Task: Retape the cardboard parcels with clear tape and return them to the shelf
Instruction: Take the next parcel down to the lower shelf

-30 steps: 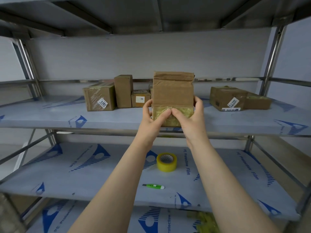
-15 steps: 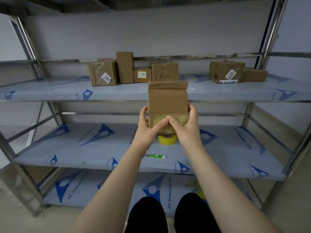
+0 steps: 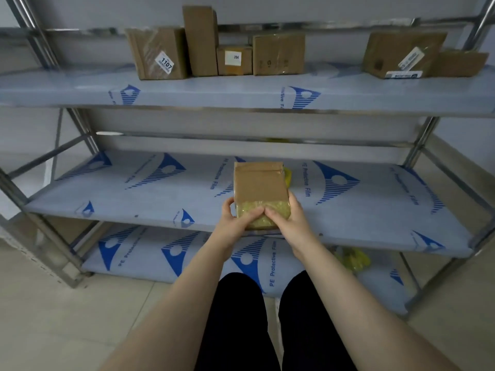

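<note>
I hold a cardboard parcel (image 3: 258, 184) upright over the front of the middle shelf (image 3: 128, 194). Its lower part is wrapped in yellowish tape. My left hand (image 3: 235, 223) grips its lower left side and my right hand (image 3: 288, 222) grips its lower right side, with both thumbs meeting on the taped front. A sliver of the yellow tape roll (image 3: 287, 175) shows behind the parcel's right edge. Several cardboard parcels (image 3: 278, 53) stand on the upper shelf (image 3: 214, 91); one at the left carries a "1107" label (image 3: 164, 62).
Two more parcels (image 3: 401, 53) sit at the right of the upper shelf. Steel uprights (image 3: 420, 141) frame the rack at both sides. Yellow crumpled material (image 3: 353, 259) lies on the bottom shelf at the right. My legs are below, on a tiled floor.
Both hands have carried the parcel down from the upper shelf level to the middle shelf. The view has tilted downward. The tape roll is now mostly hidden and the green cutter is out of sight.
</note>
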